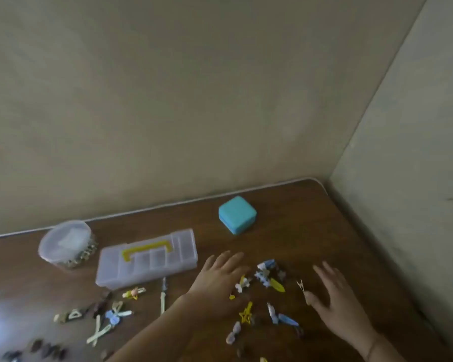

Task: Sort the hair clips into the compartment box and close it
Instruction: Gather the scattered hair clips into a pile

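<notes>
A clear compartment box point(147, 259) with a yellow handle lies closed on the brown table point(293, 220). Several hair clips are scattered in front of it: a blue and white pile point(268, 274), a yellow star clip point(245, 313), pale clips point(107, 322) at the left. My left hand point(220, 280) reaches forward with fingers straight, lying flat over clips right of the box. My right hand point(338, 299) hovers with fingers spread, just right of a small thin clip point(300, 285). Neither hand holds anything that I can see.
A turquoise square box point(237, 215) stands closed at the back. A round clear tub point(66, 244) with a lid sits left of the compartment box. Dark clips point(47, 350) lie at the near left. Walls close off the back and the right side.
</notes>
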